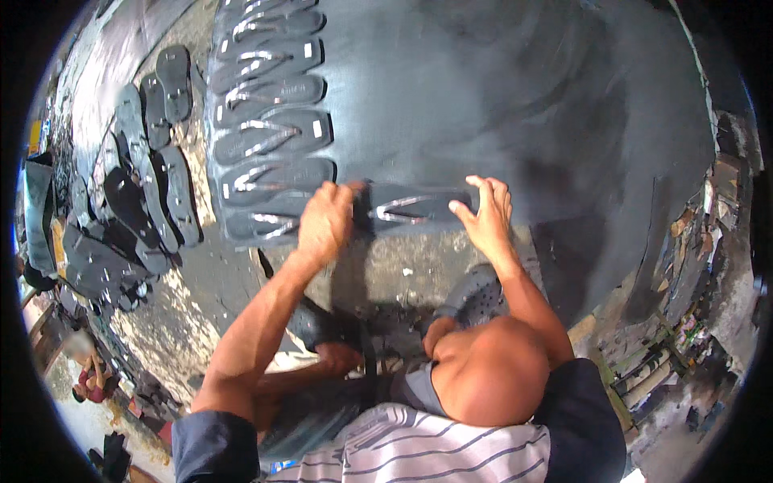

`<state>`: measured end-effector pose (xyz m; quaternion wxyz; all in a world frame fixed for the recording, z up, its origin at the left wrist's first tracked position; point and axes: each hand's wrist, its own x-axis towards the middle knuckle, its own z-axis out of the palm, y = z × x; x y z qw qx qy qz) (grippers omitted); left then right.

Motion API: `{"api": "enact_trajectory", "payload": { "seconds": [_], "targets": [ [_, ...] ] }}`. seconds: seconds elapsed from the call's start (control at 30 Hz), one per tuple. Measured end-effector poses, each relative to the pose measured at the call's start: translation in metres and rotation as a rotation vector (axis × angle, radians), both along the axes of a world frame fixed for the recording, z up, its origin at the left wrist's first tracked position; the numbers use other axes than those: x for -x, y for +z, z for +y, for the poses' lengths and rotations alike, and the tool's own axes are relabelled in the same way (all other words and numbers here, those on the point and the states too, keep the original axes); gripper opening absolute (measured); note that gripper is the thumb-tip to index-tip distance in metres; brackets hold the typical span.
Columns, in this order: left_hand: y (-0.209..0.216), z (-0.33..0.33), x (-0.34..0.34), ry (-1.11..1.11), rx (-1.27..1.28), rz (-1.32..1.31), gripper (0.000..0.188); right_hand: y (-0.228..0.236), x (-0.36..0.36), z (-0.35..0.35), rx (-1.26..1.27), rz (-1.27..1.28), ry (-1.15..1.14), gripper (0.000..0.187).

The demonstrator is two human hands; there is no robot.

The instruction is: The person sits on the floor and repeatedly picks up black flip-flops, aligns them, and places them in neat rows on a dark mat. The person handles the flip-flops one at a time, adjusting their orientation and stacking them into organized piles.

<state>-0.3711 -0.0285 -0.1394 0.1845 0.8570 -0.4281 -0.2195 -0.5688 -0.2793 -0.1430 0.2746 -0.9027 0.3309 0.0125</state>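
Directly in front of me, a black flip-flop [411, 208] with a shiny V-shaped strap lies flat along the near edge of the black sheet [499, 105]. My left hand [326, 219] is closed at its left end, fingers curled down and the fingertips partly hidden. At the other end, my right hand [489, 211] has its thumb and fingers apart, touching or close to the sole's edge. Left of my left hand lies another black flip-flop [262, 224], the nearest of a row. More flip-flops [274, 137] continue that row away from me.
Loose black soles and sandals [125, 201] lie scattered on the worn concrete at the left. My feet in dark perforated clogs [475, 294] are just below the sheet's near edge. Debris and scraps [684, 338] cover the ground at the right. Another person [95, 374] is at the far lower left.
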Motion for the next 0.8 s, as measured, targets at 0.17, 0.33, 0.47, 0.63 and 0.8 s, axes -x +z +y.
{"api": "enact_trajectory", "payload": {
  "seconds": [0.17, 0.33, 0.47, 0.63, 0.8],
  "targets": [
    [0.018, -0.046, 0.012, -0.210, -0.132, 0.169, 0.091, -0.015, -0.047, 0.007, 0.026, -0.225, 0.057, 0.046],
    [0.004, -0.044, 0.024, -0.226, -0.224, 0.183, 0.089, -0.028, -0.057, 0.012, 0.206, -0.140, 0.329, 0.048],
    [0.008, -0.042, 0.011, -0.226, -0.275, 0.098, 0.094, -0.028, -0.058, 0.004, 0.160, -0.012, 0.394, 0.044],
    [0.011, -0.035, -0.022, -0.357, -0.265, 0.412, 0.091, -0.031, -0.057, 0.013, 0.159, -0.154, 0.381, 0.041],
    [0.069, 0.002, -0.219, -0.153, -0.107, 0.124, 0.052, -0.034, -0.046, 0.005, 0.150, -0.087, 0.355, 0.043]
  ]
}}
